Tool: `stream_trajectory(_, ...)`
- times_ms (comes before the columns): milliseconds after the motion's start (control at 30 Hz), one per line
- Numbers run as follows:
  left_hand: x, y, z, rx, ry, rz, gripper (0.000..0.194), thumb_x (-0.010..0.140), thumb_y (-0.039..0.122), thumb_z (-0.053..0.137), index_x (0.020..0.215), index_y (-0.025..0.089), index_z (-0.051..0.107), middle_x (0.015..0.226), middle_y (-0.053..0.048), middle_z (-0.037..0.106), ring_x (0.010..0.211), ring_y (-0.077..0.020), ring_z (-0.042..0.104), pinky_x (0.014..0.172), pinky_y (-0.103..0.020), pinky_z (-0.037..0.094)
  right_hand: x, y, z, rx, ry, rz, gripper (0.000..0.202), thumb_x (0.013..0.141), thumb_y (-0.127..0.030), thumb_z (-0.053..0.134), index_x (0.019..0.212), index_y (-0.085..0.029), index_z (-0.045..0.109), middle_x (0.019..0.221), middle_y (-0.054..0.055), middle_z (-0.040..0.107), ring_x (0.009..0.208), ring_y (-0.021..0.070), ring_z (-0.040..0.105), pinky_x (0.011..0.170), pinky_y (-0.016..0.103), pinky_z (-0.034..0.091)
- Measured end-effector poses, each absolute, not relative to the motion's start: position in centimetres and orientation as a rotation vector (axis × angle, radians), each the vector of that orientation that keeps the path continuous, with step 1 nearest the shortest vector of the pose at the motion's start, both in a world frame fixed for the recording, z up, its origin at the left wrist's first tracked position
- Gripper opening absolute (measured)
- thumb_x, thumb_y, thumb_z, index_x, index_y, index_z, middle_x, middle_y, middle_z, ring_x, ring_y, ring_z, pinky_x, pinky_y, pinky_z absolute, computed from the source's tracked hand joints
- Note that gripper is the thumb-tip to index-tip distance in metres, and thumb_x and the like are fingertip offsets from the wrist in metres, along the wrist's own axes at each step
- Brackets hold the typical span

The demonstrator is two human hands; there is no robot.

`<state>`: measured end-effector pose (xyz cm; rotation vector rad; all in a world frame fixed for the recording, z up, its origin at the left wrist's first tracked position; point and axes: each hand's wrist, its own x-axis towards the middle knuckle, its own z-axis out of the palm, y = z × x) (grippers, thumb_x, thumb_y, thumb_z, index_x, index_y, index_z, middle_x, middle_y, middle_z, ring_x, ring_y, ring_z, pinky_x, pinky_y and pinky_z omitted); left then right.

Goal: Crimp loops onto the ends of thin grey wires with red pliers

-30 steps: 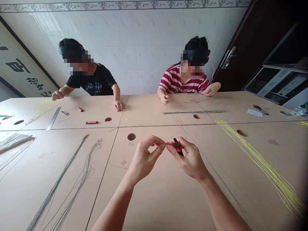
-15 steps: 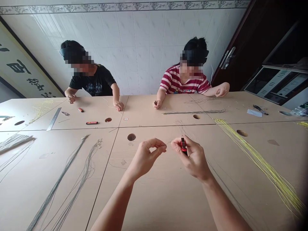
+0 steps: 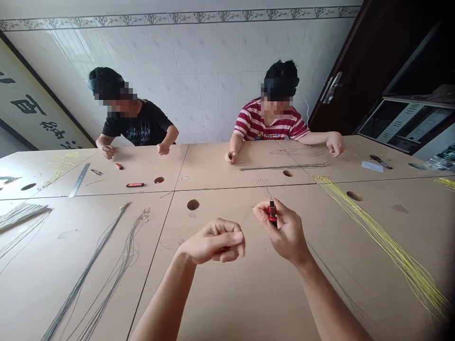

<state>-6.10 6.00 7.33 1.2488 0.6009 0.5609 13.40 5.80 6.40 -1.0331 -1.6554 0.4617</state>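
Observation:
My right hand (image 3: 286,232) is closed round a small red and black tool (image 3: 272,213), its dark tip pointing up. A thin cord end pokes out at the thumb and index finger of that hand. My left hand (image 3: 216,241), lower and to the left, has its fingers curled and pressed together; what they hold, if anything, is too fine to see. Thin grey cords (image 3: 334,267) trail over the table right of my right hand. Beyond the hands lie the small metal ends (image 3: 261,181) of some cords.
Grey cord bundles (image 3: 95,255) lie left, a yellow bundle (image 3: 380,237) right. Across the table (image 3: 213,303) sit two people, in a black shirt (image 3: 142,123) and a striped shirt (image 3: 270,123). A ruler (image 3: 78,180), a red lighter (image 3: 135,184) and round table holes (image 3: 193,204) are also there.
My left hand has moved down, away from my right hand, and its fingers have curled in. The person in black has raised a hand off the table. The view has tilted slightly.

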Motion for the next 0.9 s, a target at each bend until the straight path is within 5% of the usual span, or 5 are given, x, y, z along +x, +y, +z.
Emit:
stream_trajectory(233, -4.8, 5.3, 9.2, 1.004, 0.907, 1.246, 0.056, 0.086, 0.077, 0.031, 0.063, 0.026, 0.042, 0.036, 0.012, 0.004, 0.028, -0.0058, -0.005, 0.028, -0.028, 0.006, 12.6, 5.5, 6.4, -0.989, -1.630, 0.410, 0.016, 0.093, -0.026, 0.053, 0.078, -0.023, 0.053, 0.067, -0.002, 0.054, 0.059, 0.0117, 0.045, 0.053, 0.025, 0.039)
stream_trajectory(367, -3.6, 4.7, 11.5, 0.969, 0.996, 1.612, 0.042, 0.094, 0.061, 0.037, 0.078, 0.027, 0.055, 0.050, 0.004, 0.040, 0.032, -0.0080, 0.031, 0.030, -0.026, 0.023, 12.5, 5.2, 6.5, -0.984, -1.647, 0.334, 0.014, 0.093, -0.023, 0.052, 0.079, -0.023, 0.052, 0.067, -0.003, 0.054, 0.058, 0.0118, 0.045, 0.053, 0.025, 0.038)
stream_trajectory(467, -3.6, 4.6, 12.6, 1.041, 0.942, 1.788, 0.036, 0.098, 0.053, 0.036, 0.090, 0.029, 0.062, 0.092, -0.003, 0.067, 0.079, -0.0136, 0.067, 0.056, -0.023, 0.052, 12.6, 5.2, 6.4, -0.970, -1.651, 0.287, 0.011, 0.092, -0.020, 0.052, 0.081, -0.024, 0.052, 0.067, -0.002, 0.055, 0.059, 0.0128, 0.047, 0.054, 0.026, 0.038)
stream_trajectory(600, -3.5, 5.0, 13.3, 1.144, 0.860, 1.953, 0.043, 0.101, 0.052, 0.026, 0.104, 0.032, 0.064, 0.139, 0.003, 0.056, 0.131, -0.0192, 0.050, 0.097, -0.031, 0.052, 12.6, 5.3, 5.9, -0.920, -1.648, 0.246, 0.011, 0.090, -0.015, 0.051, 0.085, -0.024, 0.051, 0.070, -0.002, 0.057, 0.062, 0.0137, 0.047, 0.057, 0.028, 0.040)
stream_trajectory(900, -2.1, 8.1, 10.0, 0.854, 0.712, 1.929, 0.041, 0.100, 0.044, 0.036, 0.110, 0.019, 0.067, 0.140, -0.007, 0.058, 0.133, -0.0199, 0.049, 0.111, -0.036, 0.039, 12.8, 5.4, 5.7, -0.828, -1.648, 0.220, 0.017, 0.088, -0.006, 0.052, 0.088, -0.023, 0.051, 0.072, -0.002, 0.052, 0.065, 0.0131, 0.043, 0.061, 0.029, 0.038)
